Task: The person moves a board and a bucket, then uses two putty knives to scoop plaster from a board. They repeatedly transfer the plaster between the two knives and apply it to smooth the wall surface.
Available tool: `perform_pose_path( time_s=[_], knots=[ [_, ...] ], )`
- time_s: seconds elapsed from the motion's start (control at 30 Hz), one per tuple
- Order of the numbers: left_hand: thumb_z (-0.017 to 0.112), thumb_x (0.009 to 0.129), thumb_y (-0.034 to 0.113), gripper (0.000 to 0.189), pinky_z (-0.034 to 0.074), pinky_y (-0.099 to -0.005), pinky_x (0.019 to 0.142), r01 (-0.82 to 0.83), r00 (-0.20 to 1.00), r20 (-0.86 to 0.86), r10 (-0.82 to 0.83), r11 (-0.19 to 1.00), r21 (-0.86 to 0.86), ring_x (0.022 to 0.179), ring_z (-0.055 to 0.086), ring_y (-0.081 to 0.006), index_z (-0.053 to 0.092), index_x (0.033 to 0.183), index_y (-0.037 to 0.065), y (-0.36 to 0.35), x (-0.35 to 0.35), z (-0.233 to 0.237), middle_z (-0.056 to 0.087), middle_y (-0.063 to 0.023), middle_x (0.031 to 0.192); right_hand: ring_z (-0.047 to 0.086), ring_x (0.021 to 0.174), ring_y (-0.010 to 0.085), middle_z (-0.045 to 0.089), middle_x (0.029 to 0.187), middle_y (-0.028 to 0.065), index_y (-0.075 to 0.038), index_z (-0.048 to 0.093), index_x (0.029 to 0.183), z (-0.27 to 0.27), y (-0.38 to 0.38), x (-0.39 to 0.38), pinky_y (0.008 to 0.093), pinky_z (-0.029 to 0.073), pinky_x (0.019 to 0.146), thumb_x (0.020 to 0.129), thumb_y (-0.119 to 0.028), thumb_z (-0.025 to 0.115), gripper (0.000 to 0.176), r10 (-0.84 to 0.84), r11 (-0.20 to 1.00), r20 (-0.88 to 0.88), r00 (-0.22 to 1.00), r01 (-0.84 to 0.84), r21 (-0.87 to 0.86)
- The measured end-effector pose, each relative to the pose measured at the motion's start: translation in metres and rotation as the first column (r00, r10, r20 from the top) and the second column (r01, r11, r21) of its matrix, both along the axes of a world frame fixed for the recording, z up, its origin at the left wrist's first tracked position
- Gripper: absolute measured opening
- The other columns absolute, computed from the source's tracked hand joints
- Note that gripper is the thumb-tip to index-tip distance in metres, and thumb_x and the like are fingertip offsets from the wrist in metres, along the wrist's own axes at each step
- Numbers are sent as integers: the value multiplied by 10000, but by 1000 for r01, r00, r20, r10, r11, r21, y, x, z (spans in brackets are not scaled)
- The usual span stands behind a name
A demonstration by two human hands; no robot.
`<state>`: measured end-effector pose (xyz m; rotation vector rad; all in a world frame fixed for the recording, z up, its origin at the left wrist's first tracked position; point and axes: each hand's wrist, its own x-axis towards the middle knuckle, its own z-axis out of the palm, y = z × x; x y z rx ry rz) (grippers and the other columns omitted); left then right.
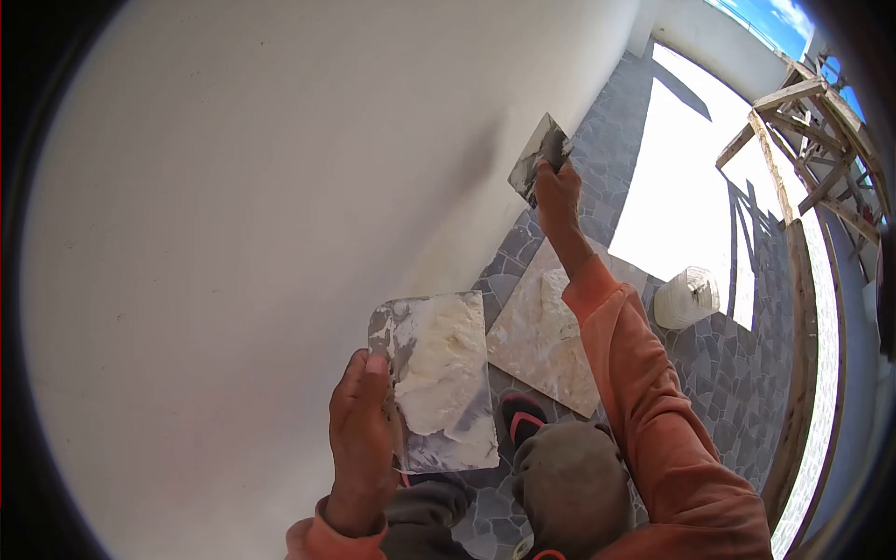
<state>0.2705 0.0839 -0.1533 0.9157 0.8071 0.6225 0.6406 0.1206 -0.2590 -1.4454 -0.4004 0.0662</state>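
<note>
My left hand point(359, 425) grips the left edge of a flat plasterer's hawk point(476, 448), thumb on top. A thick heap of off-white plaster point(443, 350) covers much of its face, with grey smears near the edges. My right hand point(558, 191) is stretched forward and wrapped round the handle of a plastering trowel point(530, 159). The trowel's metal blade, streaked with plaster, stands close to the pale wall point(233, 205), and its shadow falls on the wall to the left.
A plaster-smeared board point(523, 322) lies on the stone-patterned floor point(714, 373) beyond my feet. Right of it stands a whitish bucket point(686, 299). A wooden trestle point(821, 140) stands at the far right, near a long timber point(798, 373). My sandalled foot point(523, 415) is beside the board.
</note>
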Motion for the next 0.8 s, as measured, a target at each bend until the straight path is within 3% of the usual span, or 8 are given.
perform_pose_path(
  time_s=[0.07,0.2,0.3,0.43,0.5,0.63,0.7,0.8],
  knots=[
    [465,1026,253,268,433,-232,820,-8,1000,18,8,1000,0,891,533,-87,543,1089,4,-1,2,1,594,-33,977,557,677,132,634,785,28,18,648,1029,-21,18,41,306,462,631,810,-35,491,275,194,974,-106,975,-179,141],
    [468,1024,255,292,440,-238,854,27,999,25,-28,999,20,941,554,-100,537,1124,-11,4,-5,-6,608,-49,1018,567,705,140,627,787,38,6,651,1003,10,27,23,310,459,635,801,-37,491,262,172,984,-11,985,-171,43],
    [465,1022,260,293,459,-256,857,0,1000,-4,0,1000,25,951,577,-113,537,1122,-6,7,-4,-7,615,-57,1035,613,747,180,671,873,104,17,639,1076,46,17,-23,333,491,708,861,-96,566,253,25,969,88,996,-3,-248],
    [452,1021,266,285,491,-285,837,-12,999,-45,14,999,45,933,609,-134,539,1110,10,7,-4,-11,623,-64,1041,665,817,247,663,1047,173,19,551,1238,26,13,-57,357,509,771,914,-111,534,350,15,998,651,759,27,-54],
    [453,1020,267,289,491,-284,838,23,1000,-7,-23,999,48,938,610,-136,537,1118,8,8,-5,-8,624,-67,1048,663,877,258,642,1165,156,-36,563,1282,31,-11,-72,349,511,835,927,-49,517,358,197,980,581,790,-167,-106],
    [455,1028,257,275,456,-242,827,48,999,18,-49,998,43,923,566,-93,545,1093,5,10,-7,-6,616,-45,1016,631,824,183,690,934,111,-19,600,1206,15,-18,-36,318,498,776,941,-151,542,301,29,978,404,914,58,-202],
    [453,1029,255,275,456,-241,827,51,998,30,-52,998,29,922,566,-92,545,1092,4,9,-6,-7,616,-46,1016,605,763,138,681,889,59,-5,641,1090,5,-1,-3,316,483,690,928,-179,578,246,-30,1000,157,987,31,0],
    [449,1023,261,292,490,-283,840,46,997,56,-48,998,31,941,612,-135,534,1126,1,9,-6,-11,626,-74,1056,576,739,100,653,896,27,-7,638,1094,-9,17,40,306,472,662,913,-145,573,236,90,996,22,996,-91,9]
  ],
)
